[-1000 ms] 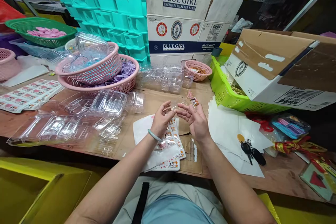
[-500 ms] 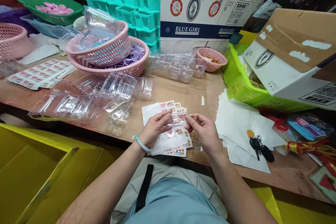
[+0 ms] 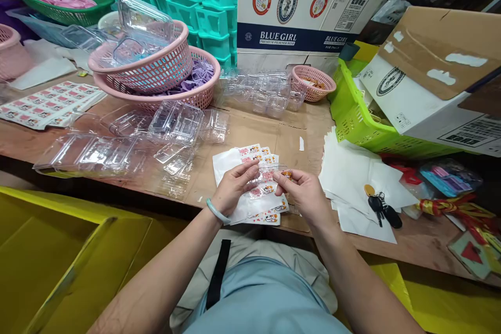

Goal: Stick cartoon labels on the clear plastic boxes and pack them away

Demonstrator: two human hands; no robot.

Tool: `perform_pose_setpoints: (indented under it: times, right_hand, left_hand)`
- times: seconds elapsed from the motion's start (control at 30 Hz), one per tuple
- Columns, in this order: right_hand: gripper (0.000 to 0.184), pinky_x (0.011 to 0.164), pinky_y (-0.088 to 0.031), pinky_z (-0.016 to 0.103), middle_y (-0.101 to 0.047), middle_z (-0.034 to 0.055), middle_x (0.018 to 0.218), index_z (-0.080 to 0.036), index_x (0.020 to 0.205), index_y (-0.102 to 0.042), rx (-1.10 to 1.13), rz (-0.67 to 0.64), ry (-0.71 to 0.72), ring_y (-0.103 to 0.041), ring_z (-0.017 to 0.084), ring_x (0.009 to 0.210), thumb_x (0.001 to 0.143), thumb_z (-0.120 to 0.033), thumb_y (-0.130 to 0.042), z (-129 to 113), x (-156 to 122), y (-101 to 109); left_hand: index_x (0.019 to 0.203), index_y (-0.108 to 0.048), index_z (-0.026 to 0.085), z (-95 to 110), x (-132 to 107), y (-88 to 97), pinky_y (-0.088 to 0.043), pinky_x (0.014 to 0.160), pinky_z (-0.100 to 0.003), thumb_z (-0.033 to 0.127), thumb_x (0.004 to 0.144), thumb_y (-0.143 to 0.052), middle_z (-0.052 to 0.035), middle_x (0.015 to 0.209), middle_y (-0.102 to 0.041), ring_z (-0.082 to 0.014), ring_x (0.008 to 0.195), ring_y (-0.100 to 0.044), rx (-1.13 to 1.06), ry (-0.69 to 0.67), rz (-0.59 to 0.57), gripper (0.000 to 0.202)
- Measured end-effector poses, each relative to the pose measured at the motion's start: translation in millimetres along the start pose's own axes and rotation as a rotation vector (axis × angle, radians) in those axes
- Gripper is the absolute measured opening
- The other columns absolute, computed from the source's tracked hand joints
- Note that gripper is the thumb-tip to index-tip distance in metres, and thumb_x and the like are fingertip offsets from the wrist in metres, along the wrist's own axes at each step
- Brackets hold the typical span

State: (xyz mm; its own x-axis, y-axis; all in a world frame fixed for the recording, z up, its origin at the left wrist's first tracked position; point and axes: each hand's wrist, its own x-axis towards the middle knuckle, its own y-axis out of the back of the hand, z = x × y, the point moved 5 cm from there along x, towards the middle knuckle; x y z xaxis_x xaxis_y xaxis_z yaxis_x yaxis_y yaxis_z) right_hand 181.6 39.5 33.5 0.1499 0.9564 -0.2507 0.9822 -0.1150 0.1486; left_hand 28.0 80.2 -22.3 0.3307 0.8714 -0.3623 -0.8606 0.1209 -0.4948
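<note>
Head view: left hand [image 3: 234,188] and right hand [image 3: 303,194] pinch a small clear plastic case [image 3: 270,173] between closed fingers, just above the sticker sheets [image 3: 256,203] on the tabletop [image 3: 289,138]. Judged step: handling the case; any further handling calls for steady two-sided grip.

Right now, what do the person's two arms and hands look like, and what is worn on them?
Both arms are bare, with no sleeves in view. The left hand has a pale green bangle round the wrist. The right hand wears nothing: no glove, watch or ring that I can see.
</note>
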Motion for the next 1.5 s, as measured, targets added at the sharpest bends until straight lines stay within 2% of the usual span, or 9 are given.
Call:
perform_pose_setpoints:
  times: [0.53,0.9,0.97,1.07,1.17,1.23,1.3,1.37,1.5]
  right_hand:
    - [0.044,0.044,-0.027,0.021,-0.057,0.0001,0.054,-0.015,0.056,-0.062,-0.04,0.002,-0.005,-0.037,0.008,0.047,0.07,-0.056,-0.07,-1.8,1.7,-2.7]
    - [0.041,0.045,-0.027,0.022,-0.056,-0.0011,0.053,-0.016,0.059,-0.058,-0.259,0.061,0.047,-0.038,0.009,0.047,0.079,-0.052,-0.062,0.5,4.9,-2.6]
    - [0.041,0.046,-0.027,0.023,-0.051,-0.0025,0.051,-0.017,0.057,-0.054,-0.384,0.119,0.108,-0.038,0.009,0.047,0.081,-0.05,-0.061,-2.6,2.6,-2.4]
    - [0.04,0.052,-0.031,0.024,-0.046,-0.0026,0.053,-0.019,0.055,-0.049,-0.637,0.26,0.313,-0.042,0.011,0.052,0.083,-0.045,-0.061,-9.5,-1.3,1.2]
    - [0.025,0.068,-0.043,0.029,-0.057,0.0035,0.078,-0.019,0.078,-0.057,-0.701,0.433,0.485,-0.053,0.016,0.071,0.084,-0.043,-0.06,-7.8,-1.6,13.5]
    - [0.037,0.079,-0.048,0.034,-0.057,0.0101,0.106,-0.02,0.108,-0.053,-0.558,0.495,0.487,-0.056,0.021,0.089,0.083,-0.046,-0.061,-0.5,1.6,25.3]
    - [0.066,0.084,-0.05,0.036,-0.048,0.0134,0.127,-0.024,0.129,-0.038,-0.34,0.401,0.388,-0.056,0.022,0.103,0.077,-0.05,-0.067,8.4,7.3,30.8]
    - [0.077,0.086,-0.051,0.036,-0.048,0.0121,0.131,-0.026,0.134,-0.034,-0.161,0.171,0.248,-0.056,0.023,0.107,0.072,-0.052,-0.072,13.2,10.3,25.9]
    - [0.049,0.089,-0.05,0.036,-0.06,0.0054,0.107,-0.024,0.121,-0.049,0.003,-0.203,0.121,-0.059,0.02,0.098,0.082,-0.049,-0.063,7.0,3.1,26.8]
  left_hand:
    - [0.108,-0.071,0.022,0.3,0.3,1.1,-0.049,0.082,-0.033,0.042,0.069,-0.078,-0.0072,0.113,-0.063,-0.0189,0.097,-0.059,0.032,-0.002,-0.019,0.044]
    - [0.11,-0.063,0.019,5.1,-1.2,-6.8,-0.048,0.083,-0.029,0.039,0.066,-0.081,-0.0056,0.105,-0.062,-0.0158,0.097,-0.059,0.148,-0.024,-0.042,0.051]
    - [0.109,-0.06,0.018,5.3,-1.1,-9.5,-0.048,0.082,-0.028,0.036,0.064,-0.083,-0.0056,0.104,-0.063,-0.0151,0.095,-0.06,0.191,-0.067,-0.051,0.054]
    - [0.106,-0.058,0.016,3.8,0.0,-12.0,-0.049,0.079,-0.027,0.036,0.066,-0.081,-0.0053,0.1,-0.063,-0.0143,0.09,-0.061,0.233,-0.133,-0.049,0.051]
    - [0.106,-0.057,0.017,3.8,-0.1,-11.8,-0.05,0.076,-0.025,0.036,0.067,-0.08,-0.0049,0.099,-0.064,-0.014,0.088,-0.062,0.215,-0.165,-0.029,0.049]
    - [0.108,-0.056,0.018,5.6,-2.0,-11.7,-0.05,0.074,-0.025,0.036,0.068,-0.079,-0.0049,0.101,-0.065,-0.0142,0.088,-0.063,0.188,-0.156,-0.018,0.05]
    - [0.109,-0.056,0.018,8.5,-5.5,-14.8,-0.051,0.074,-0.025,0.036,0.069,-0.079,-0.0048,0.102,-0.065,-0.0144,0.088,-0.064,0.187,-0.143,-0.037,0.049]
    - [0.109,-0.057,0.018,10.6,-9.7,-22.1,-0.052,0.076,-0.025,0.034,0.07,-0.078,-0.0048,0.102,-0.066,-0.0147,0.089,-0.064,0.197,-0.142,-0.098,0.047]
    - [0.114,-0.057,0.018,4.4,-15.8,-40.0,-0.052,0.089,-0.033,0.031,0.074,-0.075,-0.0073,0.109,-0.066,-0.0197,0.099,-0.065,0.166,-0.106,-0.285,0.046]
